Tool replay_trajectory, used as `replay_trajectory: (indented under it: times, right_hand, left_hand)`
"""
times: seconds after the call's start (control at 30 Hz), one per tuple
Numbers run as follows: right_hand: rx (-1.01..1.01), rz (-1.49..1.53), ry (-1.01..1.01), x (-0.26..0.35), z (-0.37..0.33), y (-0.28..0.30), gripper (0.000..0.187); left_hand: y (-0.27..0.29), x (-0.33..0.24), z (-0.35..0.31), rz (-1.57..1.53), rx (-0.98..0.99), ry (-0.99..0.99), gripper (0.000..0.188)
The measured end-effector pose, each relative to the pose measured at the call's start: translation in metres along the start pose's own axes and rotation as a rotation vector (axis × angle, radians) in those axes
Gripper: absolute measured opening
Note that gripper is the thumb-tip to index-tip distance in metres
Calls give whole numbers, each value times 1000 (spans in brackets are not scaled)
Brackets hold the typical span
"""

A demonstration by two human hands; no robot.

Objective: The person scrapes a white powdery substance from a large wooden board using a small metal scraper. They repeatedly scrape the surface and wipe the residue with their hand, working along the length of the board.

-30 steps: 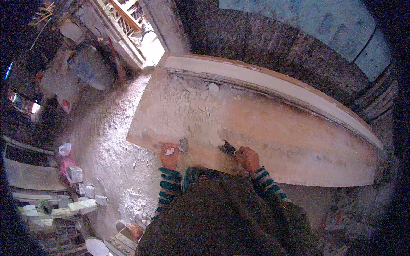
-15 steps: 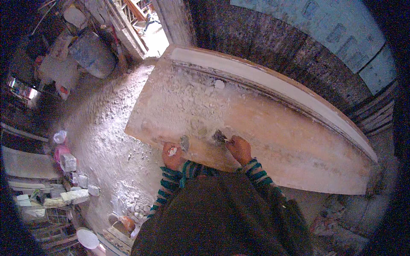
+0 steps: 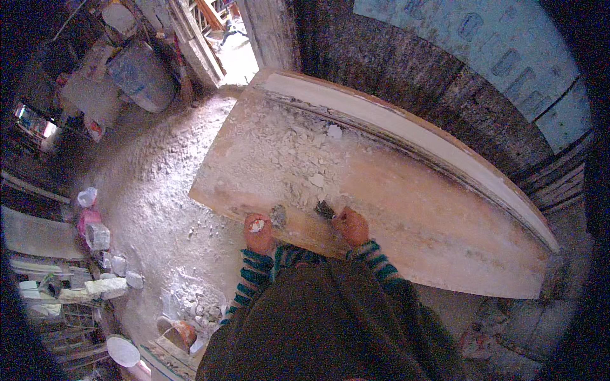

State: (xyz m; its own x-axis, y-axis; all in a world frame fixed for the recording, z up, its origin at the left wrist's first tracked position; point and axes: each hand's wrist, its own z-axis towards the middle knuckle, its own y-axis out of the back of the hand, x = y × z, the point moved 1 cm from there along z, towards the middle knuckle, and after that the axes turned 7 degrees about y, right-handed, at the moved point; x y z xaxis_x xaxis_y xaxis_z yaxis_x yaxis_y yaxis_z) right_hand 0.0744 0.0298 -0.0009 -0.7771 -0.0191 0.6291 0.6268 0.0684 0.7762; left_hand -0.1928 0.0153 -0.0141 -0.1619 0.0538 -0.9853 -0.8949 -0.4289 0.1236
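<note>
My left hand (image 3: 257, 236) is closed at the near edge of a dusty wooden board (image 3: 432, 209). It grips a scraper (image 3: 277, 216), whose grey blade stands over the board; a white patch shows at the fist. To its right, my right hand (image 3: 351, 227) is closed around a second, dark-bladed scraper (image 3: 325, 209). That blade is low over the board, beside a spread of crumbled white plaster bits (image 3: 289, 149). A larger white flake (image 3: 316, 180) lies just beyond the dark blade. The fingers partly hide both handles.
A raised white-coated rim (image 3: 406, 120) runs along the board's far side. White dust and rubble (image 3: 197, 295) cover the floor at left. A blue-grey barrel (image 3: 143, 76) stands near the bright doorway (image 3: 238, 57). Blocks and containers (image 3: 105, 289) crowd a shelf at lower left.
My right hand and its scraper have come slightly nearer me and toward my left hand. A white flake now shows beyond the dark blade. The left hand keeps its place at the board's edge.
</note>
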Motion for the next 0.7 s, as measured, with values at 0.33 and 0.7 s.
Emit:
replay_trajectory:
  times: [0.33, 0.7]
  right_hand:
    - [125, -202, 2, -28, -45, 73, 29]
    - [116, -94, -6, -27, -54, 82, 31]
  left_hand:
    - [-2, -22, 4, 76, 5, 19, 13]
    - [6, 5, 6, -111, 0, 178, 14]
